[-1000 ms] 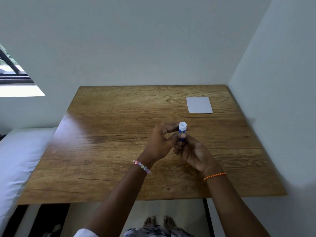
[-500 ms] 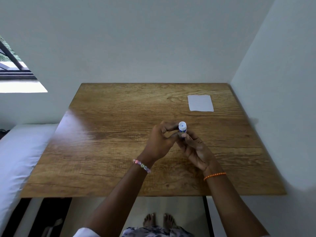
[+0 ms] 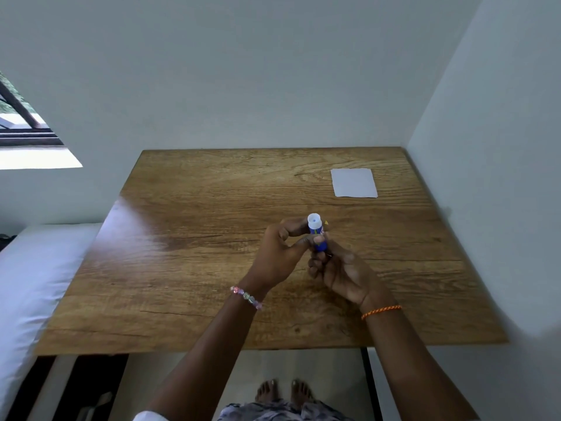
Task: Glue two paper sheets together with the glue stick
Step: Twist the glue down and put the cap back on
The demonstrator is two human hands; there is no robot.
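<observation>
A blue glue stick (image 3: 317, 235) with a white cap stands upright above the middle of the wooden table (image 3: 188, 262), held between both hands. My left hand (image 3: 280, 256) pinches its upper part with thumb and forefinger, just below the cap. My right hand (image 3: 343, 275) grips its lower end from beneath, hiding the base. A white paper sheet (image 3: 353, 182) lies flat at the far right of the table, well beyond the hands. Only one sheet outline shows; I cannot tell whether a second lies under it.
A wall runs along the table's right edge and another along its far edge. A white mattress (image 3: 33, 268) lies to the left of the table. A window (image 3: 21, 126) is at the upper left. Bare feet (image 3: 283, 390) show below the near table edge.
Both hands stay on the glue stick at the same spot. More of the blue body shows between the fingers than half a second ago; the paper has not moved.
</observation>
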